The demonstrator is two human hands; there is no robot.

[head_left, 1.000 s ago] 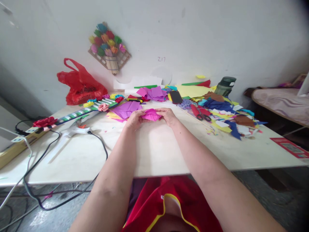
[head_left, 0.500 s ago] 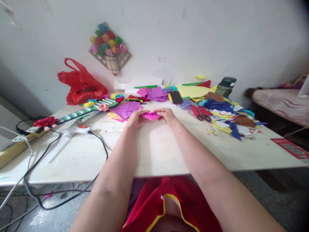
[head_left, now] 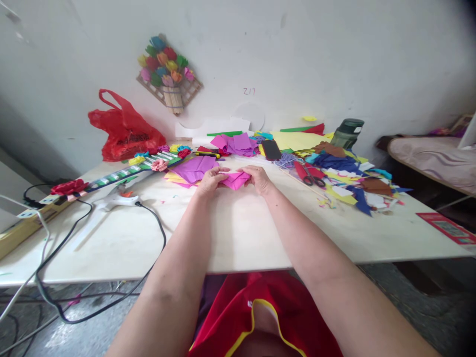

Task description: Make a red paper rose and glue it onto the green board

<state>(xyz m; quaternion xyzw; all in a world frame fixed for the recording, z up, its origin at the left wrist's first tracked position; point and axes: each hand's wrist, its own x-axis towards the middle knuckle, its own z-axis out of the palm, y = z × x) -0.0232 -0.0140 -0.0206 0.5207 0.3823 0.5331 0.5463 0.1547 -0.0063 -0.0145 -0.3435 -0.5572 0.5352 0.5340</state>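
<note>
While both hands pinch it, a folded pink paper piece sits just above the pale surface.

Left hand has its grip clamped on the piece's 9 o'clock edge; right hand has its grip clamped on the 3 o'clock edge, fingertips curled over the fold. Touching the left hand at 11 o'clock lies a purple paper sheet. Red-handled scissors lie at 2 o'clock among scattered coloured scraps, near a dark phone. At 9 o'clock a white glue gun trails a black cord. A red plastic bag stands at 10 o'clock against the wall.
</note>
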